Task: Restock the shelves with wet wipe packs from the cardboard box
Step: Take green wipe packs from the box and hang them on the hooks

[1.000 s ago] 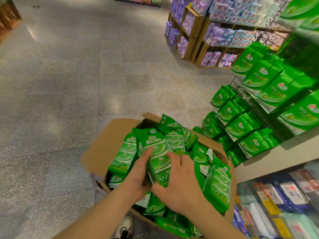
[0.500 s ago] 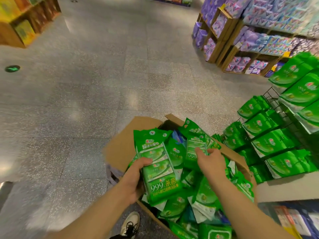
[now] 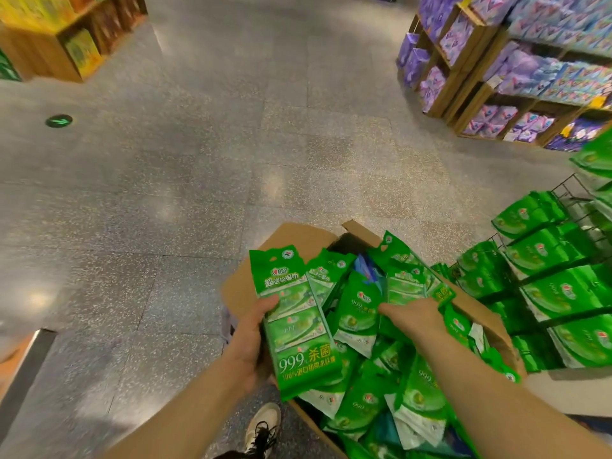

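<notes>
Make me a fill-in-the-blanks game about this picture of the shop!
1. The left hand holds a tall ____ wet wipe pack.
2. The right hand reaches into the ____ box.
3. The far shelves hold ____ packs.
4. A white ____ shows below the box.

Missing words: green; cardboard; purple; shoe

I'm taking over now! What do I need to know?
Left hand: holds a green wipe pack upright at the box's left edge.
Right hand: reaching into the packs in the cardboard box; whether it grips one can't be told.
Wire shelf to the right already holds many green packs.
Left to do: shelve the held pack, then the many still filling the box.
</notes>
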Demonstrator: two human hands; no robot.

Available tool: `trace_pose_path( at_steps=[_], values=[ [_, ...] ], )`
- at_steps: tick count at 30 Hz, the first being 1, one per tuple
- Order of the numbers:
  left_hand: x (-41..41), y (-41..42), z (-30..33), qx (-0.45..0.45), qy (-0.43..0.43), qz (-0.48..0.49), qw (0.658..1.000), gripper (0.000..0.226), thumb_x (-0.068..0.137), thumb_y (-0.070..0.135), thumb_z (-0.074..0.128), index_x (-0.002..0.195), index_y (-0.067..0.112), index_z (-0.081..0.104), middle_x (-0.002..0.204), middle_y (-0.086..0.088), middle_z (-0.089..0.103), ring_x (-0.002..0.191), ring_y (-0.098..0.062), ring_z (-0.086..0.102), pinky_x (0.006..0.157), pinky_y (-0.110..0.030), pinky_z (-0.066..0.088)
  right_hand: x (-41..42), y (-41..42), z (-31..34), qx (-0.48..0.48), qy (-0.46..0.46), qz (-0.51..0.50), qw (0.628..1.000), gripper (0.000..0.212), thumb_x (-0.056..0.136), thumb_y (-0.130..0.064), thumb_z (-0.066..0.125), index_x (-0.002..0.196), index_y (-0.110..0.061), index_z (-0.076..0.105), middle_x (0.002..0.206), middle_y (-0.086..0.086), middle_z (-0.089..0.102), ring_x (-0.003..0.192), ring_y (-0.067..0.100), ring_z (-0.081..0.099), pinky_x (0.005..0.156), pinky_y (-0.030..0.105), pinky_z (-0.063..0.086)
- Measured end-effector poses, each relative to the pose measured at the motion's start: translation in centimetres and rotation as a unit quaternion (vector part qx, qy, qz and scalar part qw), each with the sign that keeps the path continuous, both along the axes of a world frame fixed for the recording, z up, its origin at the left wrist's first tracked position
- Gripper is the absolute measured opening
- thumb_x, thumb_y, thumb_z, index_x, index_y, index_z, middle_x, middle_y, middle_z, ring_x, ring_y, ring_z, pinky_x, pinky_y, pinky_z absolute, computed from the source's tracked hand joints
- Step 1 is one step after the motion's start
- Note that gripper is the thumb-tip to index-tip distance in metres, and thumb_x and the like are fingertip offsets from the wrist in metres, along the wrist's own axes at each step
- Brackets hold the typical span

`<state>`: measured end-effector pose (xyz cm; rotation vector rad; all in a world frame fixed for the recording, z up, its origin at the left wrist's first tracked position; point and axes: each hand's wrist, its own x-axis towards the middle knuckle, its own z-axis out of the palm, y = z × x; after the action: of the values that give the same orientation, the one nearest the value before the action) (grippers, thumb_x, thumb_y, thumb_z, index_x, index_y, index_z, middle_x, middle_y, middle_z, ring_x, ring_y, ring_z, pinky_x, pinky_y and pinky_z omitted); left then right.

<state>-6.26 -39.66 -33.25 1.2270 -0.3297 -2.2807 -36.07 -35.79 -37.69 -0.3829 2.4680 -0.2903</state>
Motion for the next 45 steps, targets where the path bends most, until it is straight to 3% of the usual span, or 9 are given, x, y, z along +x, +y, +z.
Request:
trace_pose_path(
  at_steps=[5,8,15,22,29,32,35,38,45],
  values=[
    [0.5,-0.7,-0.5,0.005,-0.004,0.003,1.0,0.053,0.077,0.036,0.065,0.123,0.008,0.068,0.119,-0.023,0.073,0.098,-0.037,0.071,0.102,-0.052,0.05,0.0,1.4,1.4,-0.041,-0.022,0.001,0.999,0.108,0.035,-0.069,0.079,0.122,-0.009,0.057,0.098,0.006,0.071,0.084,0.027,0.071,0.069,0.038,0.06],
    [0.3,-1.1,-0.7,0.003,-0.008,-0.01,1.0,0.051,0.077,0.035,0.065,0.121,0.009,0.068,0.118,-0.022,0.074,0.1,-0.038,0.07,0.102,-0.053,0.05,1.8,3.0,3.1,-0.064,-0.013,0.009,0.998,0.088,0.041,-0.069,0.075,0.114,-0.02,0.061,0.098,-0.002,0.072,0.085,0.021,0.07,0.078,0.038,0.06],
    [-1.0,-1.3,-1.4,-0.011,-0.026,-0.055,0.998,0.063,0.07,0.035,0.075,0.127,0.01,0.067,0.121,-0.021,0.073,0.116,-0.044,0.066,0.112,-0.061,0.043,6.4,5.5,8.8,-0.187,-0.083,0.002,0.979,0.045,0.08,-0.032,0.079,0.111,-0.025,0.047,0.095,-0.009,0.063,0.081,0.01,0.063,0.061,0.028,0.046],
    [-2.2,-0.6,-0.7,-0.031,-0.002,-0.09,0.995,0.052,0.077,0.041,0.068,0.12,0.011,0.071,0.117,-0.019,0.075,0.1,-0.036,0.074,0.101,-0.05,0.052,11.1,5.0,13.6,-0.3,-0.1,0.101,0.943,0.063,0.082,-0.028,0.082,0.131,-0.036,0.044,0.107,-0.023,0.063,0.083,-0.011,0.065,0.061,0.009,0.047],
    [-1.4,-1.1,0.1,-0.038,0.016,-0.094,0.995,0.079,0.075,0.071,0.053,0.13,0.015,0.067,0.125,-0.017,0.073,0.109,-0.034,0.073,0.094,-0.047,0.053,15.8,3.4,15.2,-0.264,-0.075,0.214,0.938,0.052,0.071,-0.038,0.082,0.102,-0.052,0.042,0.095,-0.036,0.057,0.084,-0.026,0.056,0.066,0.003,0.043],
    [-0.5,-1.6,0.0,-0.051,0.019,-0.079,0.995,0.083,0.079,0.075,0.045,0.134,0.016,0.064,0.126,-0.014,0.073,0.111,-0.03,0.072,0.093,-0.044,0.053,17.1,2.9,14.9,-0.26,-0.034,0.263,0.929,0.061,0.067,-0.049,0.08,0.111,-0.054,0.039,0.11,-0.028,0.059,0.101,-0.009,0.059,0.085,0.013,0.047],
    [0.5,-1.9,-0.1,-0.059,0.036,-0.057,0.996,0.085,0.075,0.073,0.047,0.135,0.014,0.063,0.127,-0.016,0.071,0.114,-0.032,0.071,0.096,-0.045,0.051,18.1,2.6,14.4,-0.244,-0.011,0.312,0.918,0.099,0.062,-0.065,0.078,0.145,-0.043,0.028,0.134,-0.022,0.048,0.125,0.002,0.049,0.108,0.028,0.044],
    [1.7,-2.1,-0.6,-0.06,0.051,-0.024,0.997,0.086,0.078,0.072,0.047,0.138,0.012,0.061,0.131,-0.019,0.069,0.123,-0.037,0.065,0.108,-0.05,0.047,18.9,2.1,14.3,-0.24,-0.006,0.352,0.905,0.117,0.061,-0.074,0.077,0.155,-0.037,0.019,0.144,-0.02,0.041,0.133,0.002,0.042,0.114,0.03,0.039],
    [3.9,-1.9,-1.9,-0.077,0.092,0.014,0.993,0.117,0.045,0.078,0.086,0.138,0.011,0.064,0.14,-0.024,0.061,0.129,-0.043,0.06,0.109,-0.054,0.045,19.3,0.1,13.2,-0.243,-0.06,0.404,0.88,0.078,0.082,-0.07,0.068,0.146,-0.044,0.031,0.129,-0.025,0.04,0.124,-0.001,0.043,0.105,0.022,0.037]
  ],
)
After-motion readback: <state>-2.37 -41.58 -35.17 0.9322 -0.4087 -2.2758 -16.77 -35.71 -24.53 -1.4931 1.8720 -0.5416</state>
